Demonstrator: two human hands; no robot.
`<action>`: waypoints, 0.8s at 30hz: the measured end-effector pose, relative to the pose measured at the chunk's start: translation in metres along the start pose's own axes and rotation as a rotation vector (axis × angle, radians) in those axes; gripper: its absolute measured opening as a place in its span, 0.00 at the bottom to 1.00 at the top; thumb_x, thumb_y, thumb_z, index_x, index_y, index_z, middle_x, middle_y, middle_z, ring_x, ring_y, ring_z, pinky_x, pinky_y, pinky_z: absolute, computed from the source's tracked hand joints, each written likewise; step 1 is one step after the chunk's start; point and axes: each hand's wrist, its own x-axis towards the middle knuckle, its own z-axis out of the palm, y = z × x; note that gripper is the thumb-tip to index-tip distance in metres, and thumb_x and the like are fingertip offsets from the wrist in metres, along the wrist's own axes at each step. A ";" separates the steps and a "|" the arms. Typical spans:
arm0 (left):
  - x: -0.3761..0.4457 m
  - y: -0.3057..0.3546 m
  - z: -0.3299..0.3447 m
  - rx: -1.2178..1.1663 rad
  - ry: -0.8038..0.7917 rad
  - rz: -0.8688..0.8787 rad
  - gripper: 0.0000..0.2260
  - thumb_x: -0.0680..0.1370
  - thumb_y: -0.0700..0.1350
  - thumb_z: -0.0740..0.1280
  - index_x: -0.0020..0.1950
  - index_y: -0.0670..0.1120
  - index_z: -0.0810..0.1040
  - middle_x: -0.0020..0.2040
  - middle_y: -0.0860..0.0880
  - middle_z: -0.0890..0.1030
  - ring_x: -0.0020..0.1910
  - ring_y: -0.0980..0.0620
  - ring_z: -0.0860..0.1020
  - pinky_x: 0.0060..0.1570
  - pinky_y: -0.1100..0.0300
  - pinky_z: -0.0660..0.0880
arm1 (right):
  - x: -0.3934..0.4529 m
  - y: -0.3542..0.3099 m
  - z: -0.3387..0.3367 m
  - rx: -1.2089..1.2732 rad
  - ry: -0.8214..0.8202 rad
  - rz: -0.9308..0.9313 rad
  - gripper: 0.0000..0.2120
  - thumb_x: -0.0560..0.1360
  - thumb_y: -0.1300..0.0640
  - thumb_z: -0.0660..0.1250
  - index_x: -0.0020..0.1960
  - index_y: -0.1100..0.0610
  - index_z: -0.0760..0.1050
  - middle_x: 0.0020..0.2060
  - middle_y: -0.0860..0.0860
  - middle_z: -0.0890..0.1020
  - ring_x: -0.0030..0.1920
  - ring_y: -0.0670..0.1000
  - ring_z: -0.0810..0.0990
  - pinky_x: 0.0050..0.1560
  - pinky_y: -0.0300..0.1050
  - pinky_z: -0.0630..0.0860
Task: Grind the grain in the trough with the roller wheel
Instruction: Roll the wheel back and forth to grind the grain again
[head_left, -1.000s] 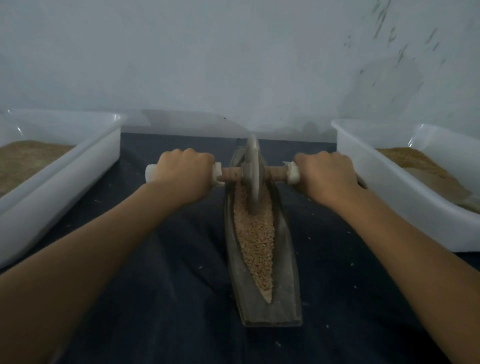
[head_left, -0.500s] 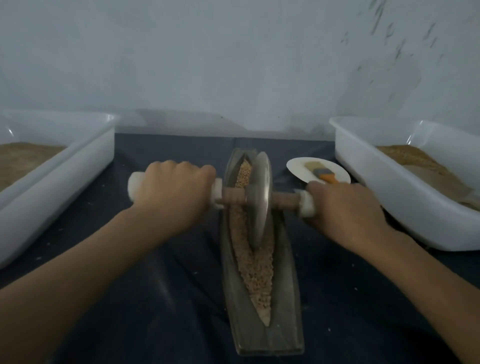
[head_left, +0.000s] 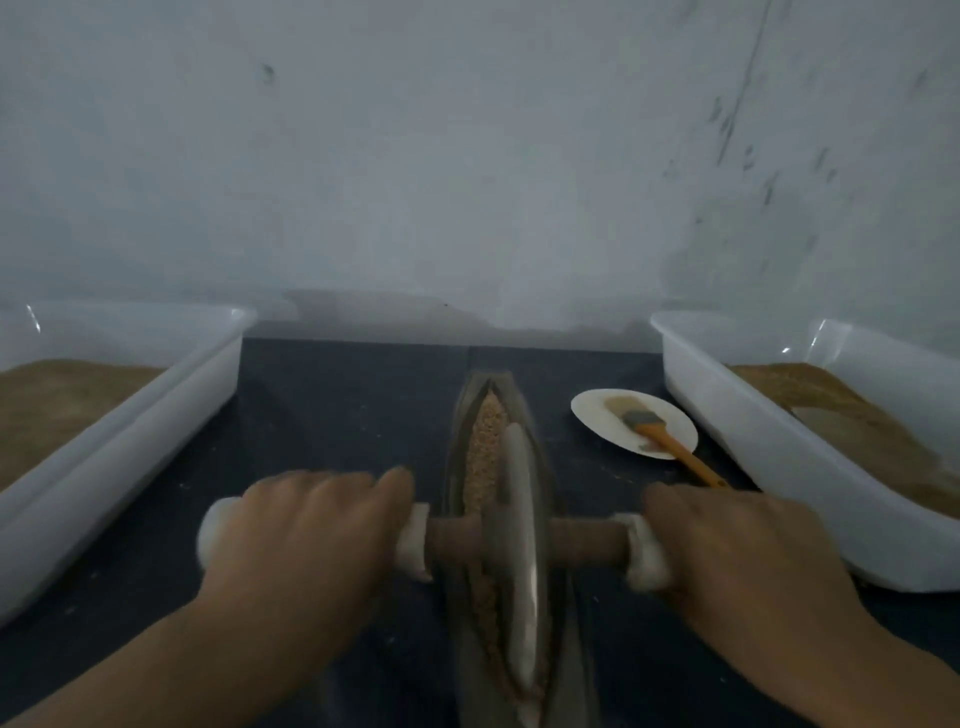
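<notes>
Rolled back toward the person: roller wheel (head_left: 519, 561) between left hand (head_left: 306, 530) and right hand (head_left: 727, 545), both clamped on its handles, in trough (head_left: 540, 452) over grain (head_left: 480, 441). Keep pressure even, wheel upright.

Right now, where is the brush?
In the head view the brush lies right of the trough, its bristles on a small white plate, just left of the right-hand white tub.

A pale, scuffed wall (head_left: 467, 156) rises behind a dark tabletop (head_left: 337, 415) under dim, bluish light.
</notes>
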 end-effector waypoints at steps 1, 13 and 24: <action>-0.010 0.000 -0.006 -0.047 0.058 0.044 0.29 0.48 0.55 0.79 0.36 0.55 0.61 0.26 0.56 0.68 0.21 0.52 0.71 0.25 0.64 0.54 | -0.005 -0.001 -0.003 -0.027 -0.045 0.007 0.26 0.54 0.47 0.79 0.33 0.42 0.59 0.25 0.44 0.68 0.25 0.45 0.69 0.24 0.43 0.69; 0.091 -0.032 0.071 -0.019 -0.103 -0.326 0.08 0.74 0.52 0.64 0.42 0.54 0.65 0.42 0.51 0.78 0.38 0.47 0.75 0.37 0.55 0.67 | 0.122 0.011 0.028 -0.139 0.010 0.017 0.10 0.72 0.50 0.69 0.47 0.51 0.69 0.41 0.51 0.80 0.40 0.56 0.78 0.35 0.46 0.64; -0.005 0.008 -0.008 -0.022 0.182 0.061 0.19 0.51 0.42 0.78 0.34 0.48 0.72 0.26 0.51 0.71 0.22 0.47 0.72 0.26 0.57 0.66 | 0.000 0.001 -0.006 -0.007 0.049 -0.140 0.34 0.41 0.48 0.83 0.33 0.44 0.60 0.25 0.41 0.60 0.24 0.42 0.57 0.24 0.32 0.51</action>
